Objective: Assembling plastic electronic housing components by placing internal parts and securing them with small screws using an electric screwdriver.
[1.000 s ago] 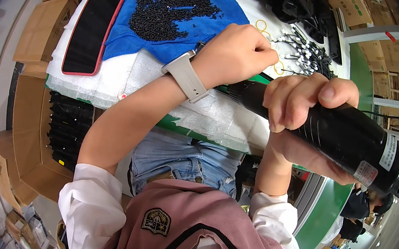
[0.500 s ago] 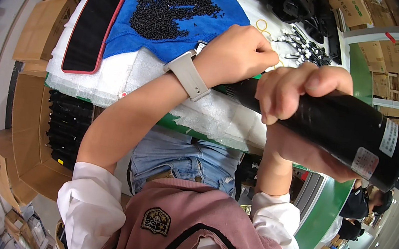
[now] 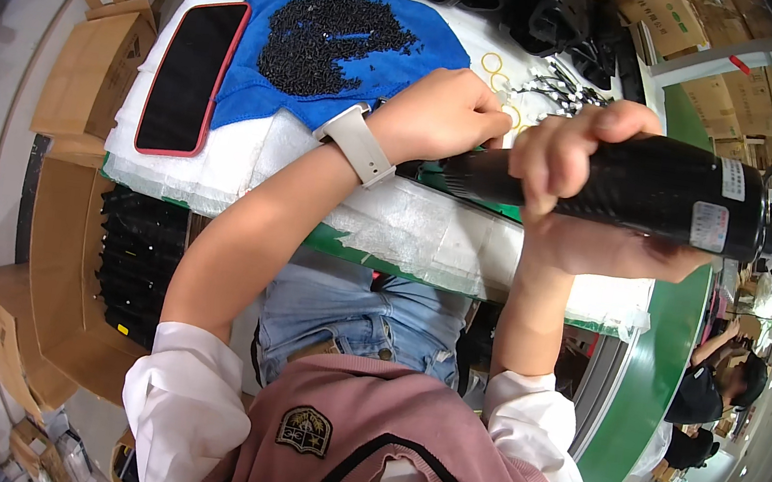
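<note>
My right hand (image 3: 564, 182) is wrapped round a thick black electric screwdriver (image 3: 666, 185), which lies nearly level with its corded end to the right. Its narrower front end points left, toward my left hand (image 3: 441, 117). That hand is closed, fingers curled down at the screwdriver's front; whatever they hold is hidden beneath them. A dark piece (image 3: 426, 170) shows just below the left hand, too covered to name. Beyond the wrist with the pale watch (image 3: 360, 145), a heap of small black screws (image 3: 319, 47) is spread on a blue cloth (image 3: 250, 87).
A red-edged phone (image 3: 191, 79) lies left of the cloth. Yellow rubber bands (image 3: 491, 64) and short black cables with white ends (image 3: 562, 87) lie behind my hands. Black moulded parts (image 3: 543, 13) crowd the back. A cardboard box (image 3: 62, 257) of black parts stands at the left.
The screwdriver's corded end has swung up, bringing the tool from a slant to nearly level. My right hand has turned with it. My left hand stays closed near its front, lower in view.
</note>
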`<state>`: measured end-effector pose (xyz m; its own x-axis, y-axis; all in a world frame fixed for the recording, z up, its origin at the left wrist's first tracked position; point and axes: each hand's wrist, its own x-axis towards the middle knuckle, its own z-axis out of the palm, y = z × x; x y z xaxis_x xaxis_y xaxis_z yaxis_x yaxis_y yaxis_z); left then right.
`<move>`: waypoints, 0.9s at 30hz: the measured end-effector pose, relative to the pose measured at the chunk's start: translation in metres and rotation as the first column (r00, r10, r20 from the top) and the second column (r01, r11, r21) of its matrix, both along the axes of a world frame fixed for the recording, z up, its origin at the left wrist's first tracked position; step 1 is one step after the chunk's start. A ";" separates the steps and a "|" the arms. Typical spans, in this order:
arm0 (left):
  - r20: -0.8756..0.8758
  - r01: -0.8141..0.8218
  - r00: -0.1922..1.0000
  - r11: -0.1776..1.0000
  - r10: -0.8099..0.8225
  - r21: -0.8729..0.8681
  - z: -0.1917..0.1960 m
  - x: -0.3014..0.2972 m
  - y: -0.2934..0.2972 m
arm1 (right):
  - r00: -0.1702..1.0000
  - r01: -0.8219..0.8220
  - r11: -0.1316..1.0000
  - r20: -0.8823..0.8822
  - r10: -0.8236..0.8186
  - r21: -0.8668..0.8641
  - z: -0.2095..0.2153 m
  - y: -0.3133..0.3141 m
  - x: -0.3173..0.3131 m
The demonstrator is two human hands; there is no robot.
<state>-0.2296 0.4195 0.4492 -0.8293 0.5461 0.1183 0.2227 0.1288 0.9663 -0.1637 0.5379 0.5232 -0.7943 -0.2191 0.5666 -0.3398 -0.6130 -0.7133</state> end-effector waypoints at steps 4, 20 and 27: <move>0.073 -0.017 0.997 0.995 0.024 -0.094 0.017 0.004 -0.005 | 0.990 0.096 0.986 -0.086 -0.109 -0.134 0.002 0.023 -0.007; 0.385 0.230 0.879 0.958 -0.281 0.175 0.031 0.011 -0.012 | 0.938 0.320 0.888 -0.022 -0.346 -0.330 0.034 0.083 0.019; 0.440 0.104 0.863 0.940 -0.248 0.324 0.040 0.005 -0.022 | 0.723 0.646 0.713 0.083 -0.686 0.272 0.030 0.152 0.073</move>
